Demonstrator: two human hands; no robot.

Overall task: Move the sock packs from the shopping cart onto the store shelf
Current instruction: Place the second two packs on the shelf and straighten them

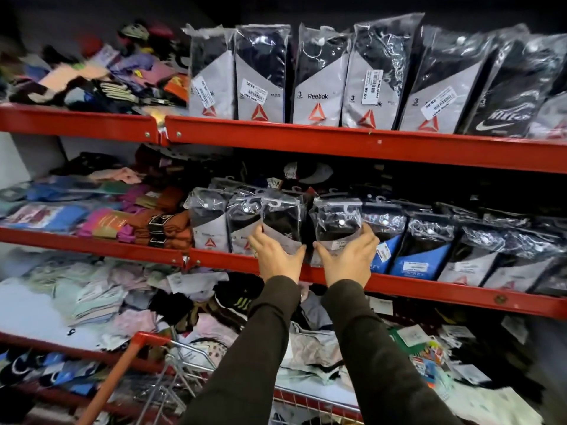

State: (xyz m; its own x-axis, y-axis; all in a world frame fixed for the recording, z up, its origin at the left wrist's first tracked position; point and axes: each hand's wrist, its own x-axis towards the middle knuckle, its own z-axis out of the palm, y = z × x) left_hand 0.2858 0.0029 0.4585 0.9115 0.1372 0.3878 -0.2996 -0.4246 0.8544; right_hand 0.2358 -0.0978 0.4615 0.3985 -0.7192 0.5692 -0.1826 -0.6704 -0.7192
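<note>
Sock packs sit in both hands at the front lip of the middle shelf [429, 289]: the left hand [277, 259] has its fingers curled round the lower part of one clear pack [280, 223] of black socks, thumb on the right edge, and the right hand [348, 260] grips a second pack [337, 222] the same way, thumb on its left edge and fingers wrapped round its right side. Both packs stand upright, just beside each other with a narrow dark gap between them, in a row of similar bagged packs — grey-and-black ones [210, 223] to the left, blue-labelled ones [422, 250] to the right. Dark sleeves [383, 357] run back from the wrists toward the camera. Above, the top shelf [337, 141] carries taller Reebok packs [320, 78] standing in line, with a Nike pack [512, 96] at the right end. Loose coloured socks [101, 216] lie heaped on the left halves of the shelves. Below the arms, the red handle and wire rim of the cart [171, 363] show at the bottom, close against the lowest shelves.
</note>
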